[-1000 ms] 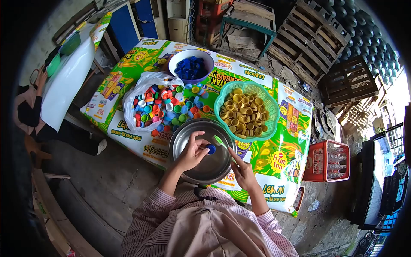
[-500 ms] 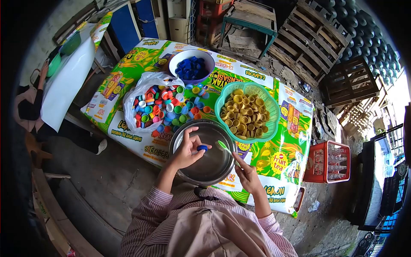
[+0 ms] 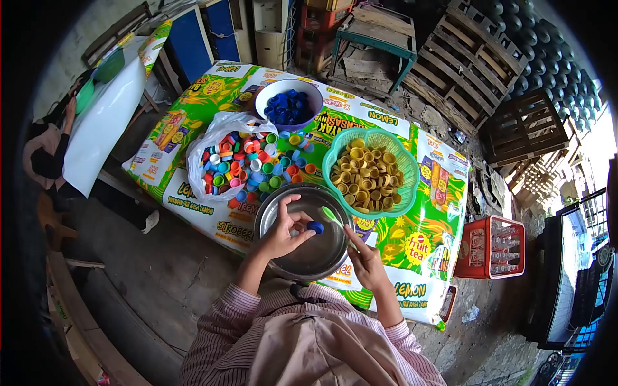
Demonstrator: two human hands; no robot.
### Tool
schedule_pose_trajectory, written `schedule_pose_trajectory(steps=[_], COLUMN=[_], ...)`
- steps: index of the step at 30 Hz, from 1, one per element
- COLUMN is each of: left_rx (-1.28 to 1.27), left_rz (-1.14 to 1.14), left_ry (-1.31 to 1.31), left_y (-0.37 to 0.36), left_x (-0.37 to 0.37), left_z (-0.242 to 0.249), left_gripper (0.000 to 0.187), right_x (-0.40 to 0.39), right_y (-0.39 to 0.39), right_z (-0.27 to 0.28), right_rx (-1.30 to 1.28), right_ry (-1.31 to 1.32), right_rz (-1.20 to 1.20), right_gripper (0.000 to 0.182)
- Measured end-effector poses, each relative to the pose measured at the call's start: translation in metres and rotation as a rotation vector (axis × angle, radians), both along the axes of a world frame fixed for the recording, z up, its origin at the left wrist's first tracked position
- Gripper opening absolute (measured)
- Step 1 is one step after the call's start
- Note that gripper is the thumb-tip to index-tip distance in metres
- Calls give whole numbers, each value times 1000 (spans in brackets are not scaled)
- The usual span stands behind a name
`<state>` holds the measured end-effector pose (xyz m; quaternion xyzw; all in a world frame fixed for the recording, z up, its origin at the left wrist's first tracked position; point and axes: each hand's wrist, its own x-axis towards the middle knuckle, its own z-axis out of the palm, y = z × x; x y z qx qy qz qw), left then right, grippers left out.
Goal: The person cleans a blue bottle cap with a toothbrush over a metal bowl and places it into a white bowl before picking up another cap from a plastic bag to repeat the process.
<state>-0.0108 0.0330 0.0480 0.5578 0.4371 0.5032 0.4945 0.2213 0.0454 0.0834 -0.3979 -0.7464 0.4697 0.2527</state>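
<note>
Between its thumb and fingertips, my left hand [image 3: 284, 230] holds a blue bottle cap [image 3: 315, 227] over a metal basin [image 3: 302, 274]. My right hand [image 3: 367, 260] grips a green and white toothbrush [image 3: 333, 216], its head above the basin and near the cap. Behind the basin on the left, a white plastic bag [image 3: 195, 161] lies open around many mixed-colour caps [image 3: 256, 165]. A white and purple bowl [image 3: 316, 96] of blue caps [image 3: 288, 107] stands farther back. Right of the basin is a mint-green basket [image 3: 410, 168] with yellow caps [image 3: 367, 174].
A patterned plastic cover [image 3: 412, 235] lies over the table. To the right, a red crate [image 3: 473, 248] holds glass bottles. Wooden pallets [image 3: 463, 61] and a green-framed table [image 3: 376, 32] stand behind. At the far left, another person's arm [image 3: 67, 116] is beside a green container [image 3: 84, 96].
My left hand has turned the blue cap and shifted it slightly right. The toothbrush head has moved slightly left and up, and my right hand has shifted a little.
</note>
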Motion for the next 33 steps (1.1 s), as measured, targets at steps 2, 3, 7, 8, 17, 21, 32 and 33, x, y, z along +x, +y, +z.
schedule_pose_trajectory(steps=[2, 3, 7, 8, 17, 21, 32, 33], left_rx=[-5, -9, 24, 43, 53, 15, 291, 292], left_rz=[29, 53, -6, -25, 50, 12, 159, 161], left_ry=[-6, -13, 93, 154, 330, 411, 367, 368], left_y=[-2, -2, 0, -1, -4, -4, -4, -6], left_x=[-2, -1, 3, 5, -3, 5, 2, 2], left_z=[2, 3, 4, 3, 5, 18, 2, 4], left_gripper=[71, 71, 73, 74, 79, 81, 86, 86], right_x=[9, 9, -3, -7, 11, -12, 4, 1], right_y=[-3, -6, -7, -5, -9, -9, -20, -22], right_z=[-14, -14, -8, -3, -9, -4, -17, -16], right_rx=[110, 111, 12, 38, 56, 21, 61, 74], right_ry=[102, 101, 4, -64, 4, -125, -27, -22], right_rz=[-22, -22, 64, 91, 54, 109, -51, -24], right_gripper=[49, 49, 51, 51, 53, 55, 54, 54])
